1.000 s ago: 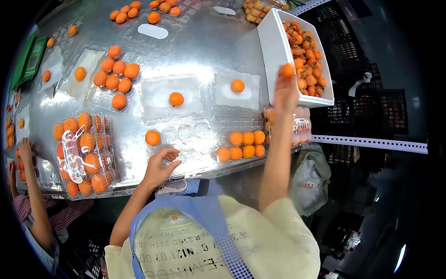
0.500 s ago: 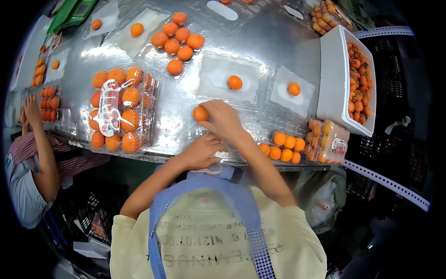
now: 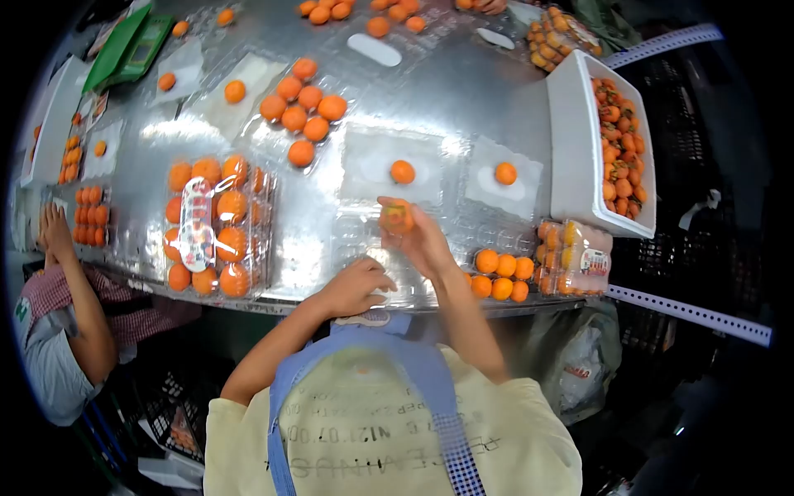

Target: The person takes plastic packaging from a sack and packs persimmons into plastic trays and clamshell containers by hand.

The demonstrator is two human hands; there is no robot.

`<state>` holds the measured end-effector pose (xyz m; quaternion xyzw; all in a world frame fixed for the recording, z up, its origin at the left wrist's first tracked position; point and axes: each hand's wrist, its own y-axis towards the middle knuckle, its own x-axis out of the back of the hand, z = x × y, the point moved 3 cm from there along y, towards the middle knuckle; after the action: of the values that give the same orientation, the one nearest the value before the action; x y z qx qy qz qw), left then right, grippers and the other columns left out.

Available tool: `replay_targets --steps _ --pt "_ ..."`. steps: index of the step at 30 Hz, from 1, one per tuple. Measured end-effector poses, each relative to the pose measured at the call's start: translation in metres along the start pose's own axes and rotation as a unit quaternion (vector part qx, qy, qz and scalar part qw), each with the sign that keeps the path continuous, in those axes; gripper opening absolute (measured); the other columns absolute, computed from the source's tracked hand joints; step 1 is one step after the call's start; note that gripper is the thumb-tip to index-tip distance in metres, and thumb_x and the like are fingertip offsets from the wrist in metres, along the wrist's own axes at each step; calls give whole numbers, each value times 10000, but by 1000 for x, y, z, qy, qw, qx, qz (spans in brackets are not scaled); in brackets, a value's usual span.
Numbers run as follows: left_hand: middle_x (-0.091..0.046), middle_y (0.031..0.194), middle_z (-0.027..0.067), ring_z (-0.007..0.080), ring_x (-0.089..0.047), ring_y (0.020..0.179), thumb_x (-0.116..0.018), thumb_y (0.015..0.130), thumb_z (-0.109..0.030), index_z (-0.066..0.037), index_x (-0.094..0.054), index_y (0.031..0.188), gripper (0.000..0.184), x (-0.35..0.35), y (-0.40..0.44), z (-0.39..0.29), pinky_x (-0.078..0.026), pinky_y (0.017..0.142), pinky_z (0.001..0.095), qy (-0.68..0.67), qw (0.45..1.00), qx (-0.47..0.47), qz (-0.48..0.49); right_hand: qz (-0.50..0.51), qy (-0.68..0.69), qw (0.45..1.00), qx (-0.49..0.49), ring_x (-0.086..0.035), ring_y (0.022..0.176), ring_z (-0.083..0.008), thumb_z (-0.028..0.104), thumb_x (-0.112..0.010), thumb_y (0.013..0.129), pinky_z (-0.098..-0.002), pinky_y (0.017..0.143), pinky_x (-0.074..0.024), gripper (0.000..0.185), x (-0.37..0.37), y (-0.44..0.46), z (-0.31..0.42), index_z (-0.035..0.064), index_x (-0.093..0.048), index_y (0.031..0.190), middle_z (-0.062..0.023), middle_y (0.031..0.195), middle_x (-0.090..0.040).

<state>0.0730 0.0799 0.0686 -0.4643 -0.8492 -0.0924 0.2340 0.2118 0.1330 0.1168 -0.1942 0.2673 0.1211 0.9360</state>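
Observation:
A persimmon (image 3: 397, 217) with its green calyx turned up is in my right hand (image 3: 428, 245), raised over a clear plastic tray (image 3: 364, 217) at the near side of the metal table. My left hand (image 3: 357, 286) is open at the table's front edge, fingers loosely bent and apart, holding nothing. Just beyond my right hand, a single persimmon (image 3: 403, 172) sits on a white sheet. Another persimmon (image 3: 505, 173) rests on a similar sheet to the right. A clear tray with several persimmons (image 3: 502, 264) lies right of my right forearm.
To the left stands a labelled clear pack of persimmons (image 3: 232, 244). Loose persimmons (image 3: 310, 97) fill part of a tray farther back. A white foam box (image 3: 571, 145) of persimmons stands at right. A co-worker's hands (image 3: 55, 231) are at far left, near a green container (image 3: 132, 50) behind.
My right hand has lifted the persimmon off the tray area, moved it right and turned it so the calyx shows. My left hand stays near the table edge. The view has shifted slightly.

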Motion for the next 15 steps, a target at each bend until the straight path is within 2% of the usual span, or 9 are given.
replay_targets --steps 1,2,5,7,11,13,15 --pt "-606 938 28 239 -496 1007 -651 740 -117 -119 -628 987 247 -2 0 4 -386 897 359 2 1000 4 -3 9 90 996 1 -541 768 -187 427 -391 938 -325 700 -445 554 0 -8 6 -25 -445 1253 -61 913 -548" --pt "-606 938 33 241 -499 1001 -653 740 -113 -125 -637 977 238 -3 0 7 -394 887 357 5 1000 8 -5 24 104 994 13 -517 802 -171 454 -254 973 -325 725 -436 574 1 -15 10 -21 -438 1238 -59 918 -529" --pt "-603 934 63 249 -513 977 -657 745 -108 -133 -669 928 185 1 4 -1 -422 849 353 11 1000 17 -18 16 192 980 47 -502 783 -167 498 -250 959 -318 700 -424 604 10 -30 15 -19 -463 1188 -54 897 -514" --pt "-599 936 81 253 -516 970 -653 753 -113 -121 -670 915 163 -2 5 1 -430 842 355 20 1000 12 -15 8 198 977 75 -495 770 -162 537 -240 942 -313 688 -415 638 11 -39 20 -21 -470 1151 -50 885 -510" --pt "-610 869 52 236 -521 940 -649 762 -129 -124 -679 868 110 -2 6 -11 -435 803 349 29 998 18 -52 -9 227 968 107 -504 764 -158 534 -276 938 -307 680 -429 594 27 -54 17 9 -481 1123 -44 878 -516" --pt "-616 819 44 240 -526 916 -664 754 -147 -135 -689 832 82 -5 6 -9 -434 781 346 45 996 10 -76 -38 229 966 117 -512 767 -157 526 -299 937 -306 678 -439 560 39 -63 17 28 -488 1109 -44 880 -522" --pt "-617 828 50 245 -531 903 -696 727 -170 -129 -692 808 90 -11 5 -3 -436 779 346 27 995 40 -92 -70 167 976 120 -529 776 -139 505 -348 937 -299 683 -451 513 61 -73 25 46 -499 1111 -43 899 -550"
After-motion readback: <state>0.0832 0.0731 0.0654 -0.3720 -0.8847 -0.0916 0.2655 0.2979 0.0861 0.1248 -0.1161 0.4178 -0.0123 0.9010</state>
